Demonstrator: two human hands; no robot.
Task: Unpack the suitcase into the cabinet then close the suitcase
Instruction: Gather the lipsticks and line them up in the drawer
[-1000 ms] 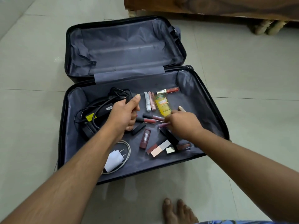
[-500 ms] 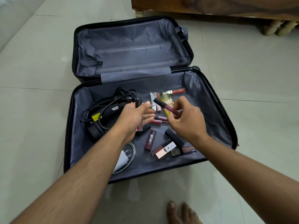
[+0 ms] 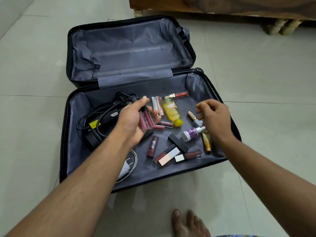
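- Head view: black suitcase (image 3: 63, 134) lay fully open on the tiled floor (image 3: 256, 82), lid half at 12 o'clock, grey-lined, holding nothing visible.
- Left hand (image 3: 135, 122) was palm-up over the near half, fingers (image 3: 154, 115) curled round a few pink lip gloss tubes (image 3: 145, 120), thumb on top.
- Right hand (image 3: 215, 117) hovered at 3 o'clock of the left, fingers loosely curled, holding nothing, just above a rose-gold tube (image 3: 191, 115).
- Yellow bottle (image 3: 171, 111) lay between the two hands, cap toward 5 o'clock; two pale tubes (image 3: 156, 104) just beside it at 9 o'clock.
- Red gloss with gold cap (image 3: 179, 94) lay at 12 o'clock of the yellow bottle.
- Black charger brick and cables (image 3: 102, 120) sat at 9 o'clock in the near half, partly under the left wrist.
- White plug with cable (image 3: 128, 165) lay at 7 o'clock, partly hidden by the left forearm.
- Purple dropper bottle (image 3: 192, 133) and gold tube (image 3: 206, 141) lay under the right wrist, touching or near each other, cannot tell.
- Maroon lipstick (image 3: 152, 146), black box (image 3: 177, 141), pale-capped tubes (image 3: 168, 155) and a dark gloss (image 3: 188, 155) were clustered at 6 o'clock.
- Two more pink glosses (image 3: 162, 125) lay just below the left fingers.
- Wooden furniture (image 3: 222, 6) stood at 12 o'clock past the lid; bare foot (image 3: 186, 224) at 6 o'clock on the floor.
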